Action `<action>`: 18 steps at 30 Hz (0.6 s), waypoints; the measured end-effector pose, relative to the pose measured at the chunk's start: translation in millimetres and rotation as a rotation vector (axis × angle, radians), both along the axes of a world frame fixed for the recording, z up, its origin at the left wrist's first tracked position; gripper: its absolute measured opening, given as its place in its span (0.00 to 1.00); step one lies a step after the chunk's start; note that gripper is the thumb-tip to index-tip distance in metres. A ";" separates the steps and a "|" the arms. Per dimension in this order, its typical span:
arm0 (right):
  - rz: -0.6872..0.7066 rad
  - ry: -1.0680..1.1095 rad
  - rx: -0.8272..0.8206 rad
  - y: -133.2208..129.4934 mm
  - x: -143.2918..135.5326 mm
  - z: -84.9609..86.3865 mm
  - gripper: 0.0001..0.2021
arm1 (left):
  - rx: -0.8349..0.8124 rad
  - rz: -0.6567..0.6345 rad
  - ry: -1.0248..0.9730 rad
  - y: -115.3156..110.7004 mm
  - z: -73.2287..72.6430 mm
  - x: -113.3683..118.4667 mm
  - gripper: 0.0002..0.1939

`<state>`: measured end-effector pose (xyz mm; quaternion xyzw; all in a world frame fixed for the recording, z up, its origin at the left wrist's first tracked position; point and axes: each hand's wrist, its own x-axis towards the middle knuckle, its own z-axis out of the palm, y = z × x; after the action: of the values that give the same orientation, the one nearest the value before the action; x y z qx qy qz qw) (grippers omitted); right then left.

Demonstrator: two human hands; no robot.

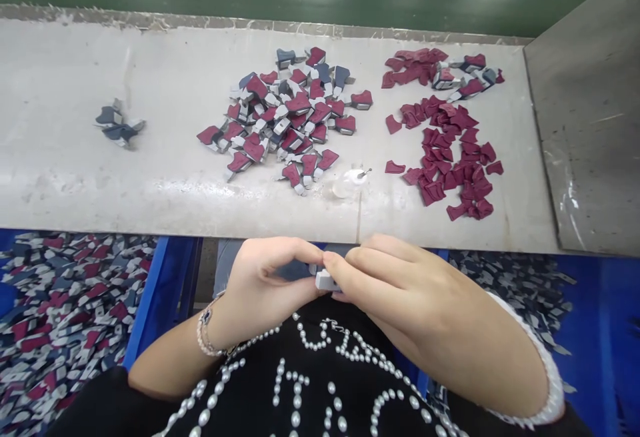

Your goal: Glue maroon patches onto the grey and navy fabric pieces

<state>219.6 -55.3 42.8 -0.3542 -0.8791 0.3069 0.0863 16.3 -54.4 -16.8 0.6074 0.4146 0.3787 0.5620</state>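
Note:
My left hand [273,287] and my right hand [400,284] meet in front of my chest, just below the table's near edge. Between their fingertips is a small grey and white plastic part [326,281], pinched from both sides; my right fingers cover much of it. Beyond my hands lies a pile of assembled parts [295,114] with maroon or dark blue faces. Loose maroon pieces [445,157] are spread to its right. Between them, near the table's front, sits a small translucent bottle [350,182] with a thin metal tip.
Two dark blue and grey parts [119,124] lie at the left of the pale table [165,200]. Blue bins below hold many mixed parts [70,317] on the left and dark grey parts [515,290] on the right. A metal panel [590,124] bounds the table's right end.

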 end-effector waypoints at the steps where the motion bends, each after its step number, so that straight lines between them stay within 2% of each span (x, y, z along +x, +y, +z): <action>1: 0.004 -0.012 -0.008 0.7 0.1 0.1 0.19 | -0.026 -0.005 -0.017 -0.3 -2.2 0.6 0.06; 6: -0.118 -0.002 -0.153 5.8 1.7 -3.5 0.20 | -0.134 0.012 -0.044 -0.6 -11.8 3.5 0.09; 9: -0.152 0.084 -0.264 9.1 4.5 -6.2 0.19 | -0.172 0.006 -0.031 1.7 -10.4 3.5 0.08; 12: -0.165 0.116 -0.333 9.6 6.4 -8.8 0.17 | -0.121 -0.057 0.033 4.9 -4.9 2.6 0.10; 15: -0.169 0.107 -0.343 8.0 7.3 -10.6 0.14 | -0.030 -0.064 0.119 7.2 -1.0 1.6 0.07; 18: -0.138 0.083 -0.354 7.6 7.8 -10.7 0.11 | -0.053 -0.088 0.114 8.7 -0.9 0.3 0.07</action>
<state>227.4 -47.8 32.0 -0.4103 -0.7808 0.4645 0.0797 16.6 -45.7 -17.7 0.6305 0.4288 0.3070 0.5695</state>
